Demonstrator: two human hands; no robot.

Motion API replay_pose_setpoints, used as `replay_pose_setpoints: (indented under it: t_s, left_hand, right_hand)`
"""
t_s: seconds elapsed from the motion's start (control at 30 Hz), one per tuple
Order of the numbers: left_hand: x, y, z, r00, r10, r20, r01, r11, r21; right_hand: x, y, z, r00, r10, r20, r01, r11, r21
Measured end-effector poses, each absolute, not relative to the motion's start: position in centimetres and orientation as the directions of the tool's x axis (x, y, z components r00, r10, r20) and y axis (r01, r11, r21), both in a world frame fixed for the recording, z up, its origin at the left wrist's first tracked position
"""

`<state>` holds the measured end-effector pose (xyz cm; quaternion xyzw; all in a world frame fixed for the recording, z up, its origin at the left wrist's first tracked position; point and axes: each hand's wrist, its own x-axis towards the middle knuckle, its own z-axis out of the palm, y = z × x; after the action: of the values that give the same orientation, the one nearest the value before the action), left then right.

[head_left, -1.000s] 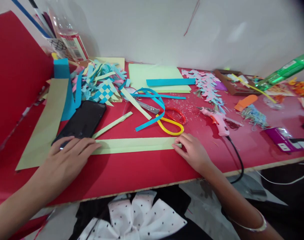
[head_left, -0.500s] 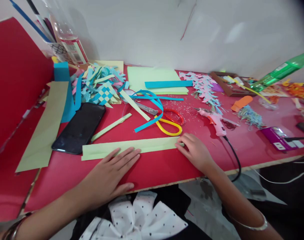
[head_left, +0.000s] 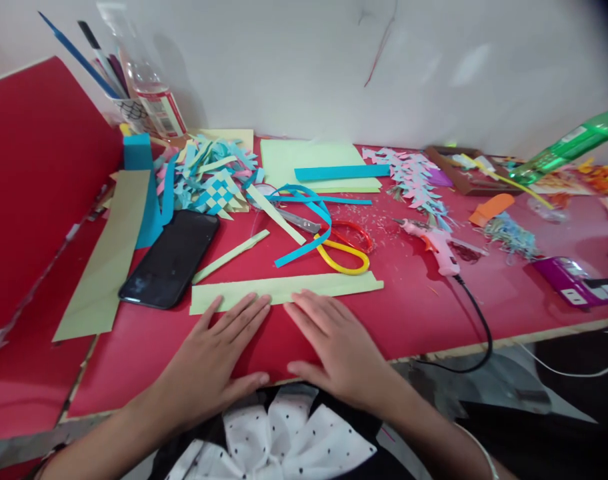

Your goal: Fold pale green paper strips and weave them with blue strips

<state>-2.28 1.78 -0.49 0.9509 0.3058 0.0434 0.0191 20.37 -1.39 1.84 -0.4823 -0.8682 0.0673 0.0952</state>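
A pale green paper strip [head_left: 344, 285] lies lengthwise near the front of the red table, with a fold along its lower edge. My left hand [head_left: 214, 360] rests flat, its fingertips on the strip's left half. Beside it, my right hand [head_left: 334, 347] also lies flat with fingers stretched, its tips on the middle of the strip. Neither hand grips anything. Just beyond the strip are scissors [head_left: 341, 257] with red and yellow handles, a curled blue paper strip [head_left: 304, 250] across them, and a narrow rolled green strip [head_left: 231, 257].
Left of the strip lies a black phone [head_left: 171, 260] beside a wider green paper strip [head_left: 107, 257]. A pink glue gun [head_left: 439, 247] with a black cord is at right. Cut paper pieces [head_left: 204, 173], green sheets [head_left: 329, 153] and a clear bottle [head_left: 157, 100] stand along the wall.
My right hand has left the strip's right end and come down flat on its middle. The left hand stays flat on the strip. The view has shifted slightly.
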Motion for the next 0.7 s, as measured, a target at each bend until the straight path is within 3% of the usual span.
replay_pose_setpoints:
  t_s: [0.27,0.7]
  left_hand:
    - [-2.8,1.5,-0.5,0.761,0.644,0.08,0.641,-0.765,0.062]
    - [-5.9,0.6,-0.4,0.693,0.712,0.112,0.721,-0.687,-0.093]
  right_hand:
    - [19.6,-1.4,0.3,-0.421,0.906,0.04,0.868,0.416,-0.271]
    - [25.7,-2.9,-0.5,-0.203,0.973,0.106,0.965,0.217,-0.148]
